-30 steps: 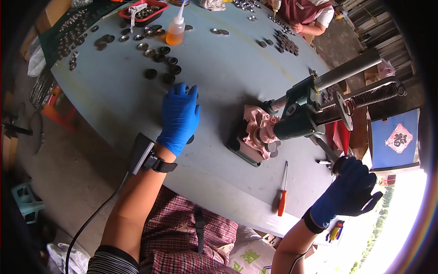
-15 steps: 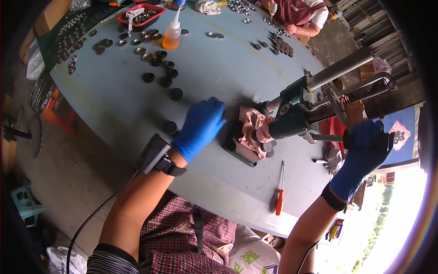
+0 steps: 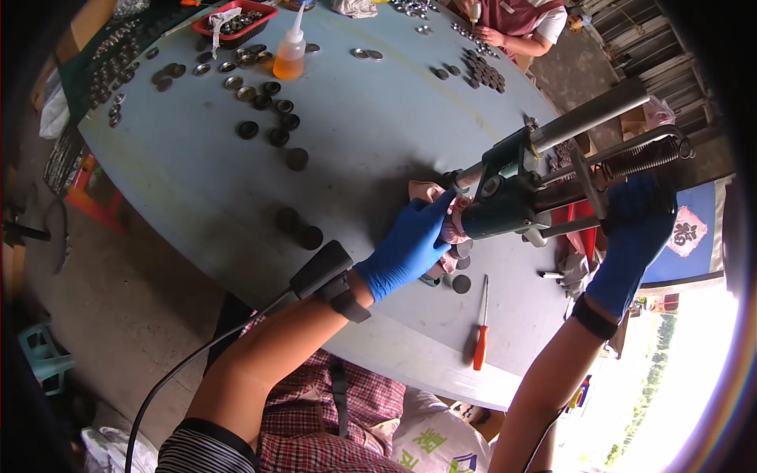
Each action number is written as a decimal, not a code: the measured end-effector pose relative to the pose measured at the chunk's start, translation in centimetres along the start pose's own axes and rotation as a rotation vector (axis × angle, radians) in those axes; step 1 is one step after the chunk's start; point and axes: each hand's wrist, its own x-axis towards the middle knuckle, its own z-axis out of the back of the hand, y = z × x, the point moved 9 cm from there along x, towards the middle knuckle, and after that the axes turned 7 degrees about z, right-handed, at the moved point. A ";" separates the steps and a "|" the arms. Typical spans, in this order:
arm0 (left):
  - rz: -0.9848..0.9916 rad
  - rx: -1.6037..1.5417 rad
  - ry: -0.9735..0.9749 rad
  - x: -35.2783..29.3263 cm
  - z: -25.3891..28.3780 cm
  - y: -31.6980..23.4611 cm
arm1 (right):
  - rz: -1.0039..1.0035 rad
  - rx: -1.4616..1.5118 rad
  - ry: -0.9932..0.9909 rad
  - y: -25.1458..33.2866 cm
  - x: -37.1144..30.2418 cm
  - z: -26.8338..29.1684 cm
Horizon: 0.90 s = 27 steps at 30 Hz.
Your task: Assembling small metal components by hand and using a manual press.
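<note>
My left hand (image 3: pixel 410 248), in a blue glove, reaches in under the head of a green bench press (image 3: pixel 497 189). Its index finger and thumb curve around the work spot, against crumpled pink cloth (image 3: pixel 426 191). The fingertips are partly hidden, and what they hold cannot be made out. My right hand (image 3: pixel 639 225), also gloved in blue, is closed around the end of the press's metal lever (image 3: pixel 572 226). Dark round discs (image 3: pixel 462 284) lie beside the press base. Two more dark discs (image 3: pixel 311 236) rest left of my left forearm.
An orange-handled screwdriver (image 3: pixel 480 347) lies right of the press base. Round metal caps (image 3: pixel 247 129) trail across the table's left side, near a squeeze bottle of orange liquid (image 3: pixel 289 57) and a red tray (image 3: pixel 236 26) of parts. Across the table a co-worker's hand (image 3: pixel 490 36) is among small parts.
My left hand has moved right, from over the table to the press. A second disc now shows at the spot it left. My right hand and the lever have risen slightly in view.
</note>
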 end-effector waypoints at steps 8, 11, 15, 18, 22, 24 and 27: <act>-0.093 -0.058 -0.060 -0.8 2.2 -1.0 | 0.311 -0.114 -0.366 1.4 -7.8 -1.8; -0.078 0.049 0.001 -1.8 5.5 -1.7 | 0.315 -0.042 -0.097 1.5 -7.8 -3.2; 0.013 0.541 0.120 -5.3 11.7 -0.7 | 0.432 -0.074 -0.540 1.0 -9.4 -3.2; 0.081 0.644 0.209 -7.5 14.4 0.9 | 0.433 -0.047 -0.172 0.8 -9.5 -5.1; 0.048 0.585 0.192 -8.4 15.3 1.9 | 0.458 0.064 -0.066 0.6 -10.1 -4.8; 0.042 0.550 0.182 -8.3 15.4 2.1 | 0.520 0.054 -0.087 0.7 -10.9 -5.1; 0.029 0.562 0.182 -8.0 15.2 2.2 | 0.606 -0.014 -0.088 0.6 -11.9 -5.5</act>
